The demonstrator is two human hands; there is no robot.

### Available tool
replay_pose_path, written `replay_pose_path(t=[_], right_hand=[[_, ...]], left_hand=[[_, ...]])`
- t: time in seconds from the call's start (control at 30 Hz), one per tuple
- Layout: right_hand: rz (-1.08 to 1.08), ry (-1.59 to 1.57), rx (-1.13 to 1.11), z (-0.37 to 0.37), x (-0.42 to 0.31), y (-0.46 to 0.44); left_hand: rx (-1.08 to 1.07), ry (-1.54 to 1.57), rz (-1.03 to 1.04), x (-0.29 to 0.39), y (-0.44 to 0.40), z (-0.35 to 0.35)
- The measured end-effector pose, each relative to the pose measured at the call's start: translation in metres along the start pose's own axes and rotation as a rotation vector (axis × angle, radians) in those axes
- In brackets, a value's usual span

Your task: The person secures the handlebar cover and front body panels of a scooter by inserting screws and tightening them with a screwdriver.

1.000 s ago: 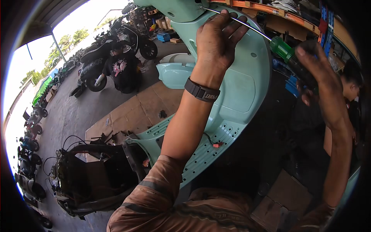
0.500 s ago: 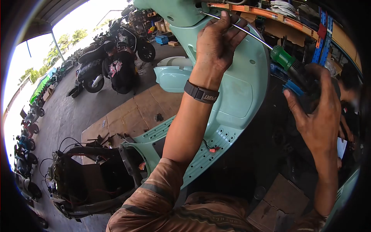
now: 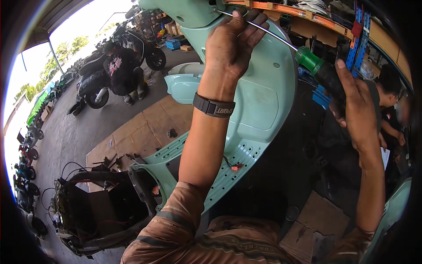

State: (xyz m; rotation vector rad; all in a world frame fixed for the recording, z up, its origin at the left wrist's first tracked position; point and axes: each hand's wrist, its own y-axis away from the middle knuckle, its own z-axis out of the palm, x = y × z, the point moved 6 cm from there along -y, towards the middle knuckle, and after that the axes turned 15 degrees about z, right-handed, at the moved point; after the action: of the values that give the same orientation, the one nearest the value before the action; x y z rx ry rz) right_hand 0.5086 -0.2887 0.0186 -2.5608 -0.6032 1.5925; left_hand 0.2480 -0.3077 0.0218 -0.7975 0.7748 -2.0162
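A long screwdriver (image 3: 313, 62) with a green and black handle slants across the upper part of the view. Its tip meets the mint-green scooter body panel (image 3: 200, 15) at a recess near the top. Thumb and fingers of my left hand (image 3: 228, 46) pinch the thin metal shaft close to that tip. Around the black rear of the handle, my right hand (image 3: 358, 108) is closed, partly hiding it. Below my left forearm runs the green slotted footboard (image 3: 239, 165), where a small red connector (image 3: 235, 167) hangs on a wire.
The dark scooter frame (image 3: 99, 207) lies at lower left beside flattened cardboard (image 3: 132, 132). Another person (image 3: 121, 75) crouches by a black scooter (image 3: 94, 83); a second person (image 3: 389, 92) is at far right. Orange-edged shelving (image 3: 316, 17) stands at upper right.
My right hand has gone from spread fingers beside the handle to closing around it. My left hand still pinches the shaft. The whole view has shifted slightly.
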Motion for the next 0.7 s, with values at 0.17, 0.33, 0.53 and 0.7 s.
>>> replay_pose_path(t=[0.17, 0.33, 0.53, 0.7], right_hand=[[-0.339, 0.03, 0.169, 0.008, -0.011, 0.003], [-0.082, -0.202, -0.352, 0.015, -0.002, 0.006], [-0.82, 0.33, 0.543, 0.005, -0.014, 0.031], [0.23, -0.302, -0.37, 0.016, 0.021, -0.001]], left_hand=[[0.145, -0.118, 0.009, 0.004, 0.001, 0.001], [0.032, 0.01, 0.008, 0.002, -0.003, 0.0], [0.193, -0.121, -0.029, 0.002, -0.014, -0.021], [0.082, -0.111, -0.019, 0.014, -0.019, -0.021]])
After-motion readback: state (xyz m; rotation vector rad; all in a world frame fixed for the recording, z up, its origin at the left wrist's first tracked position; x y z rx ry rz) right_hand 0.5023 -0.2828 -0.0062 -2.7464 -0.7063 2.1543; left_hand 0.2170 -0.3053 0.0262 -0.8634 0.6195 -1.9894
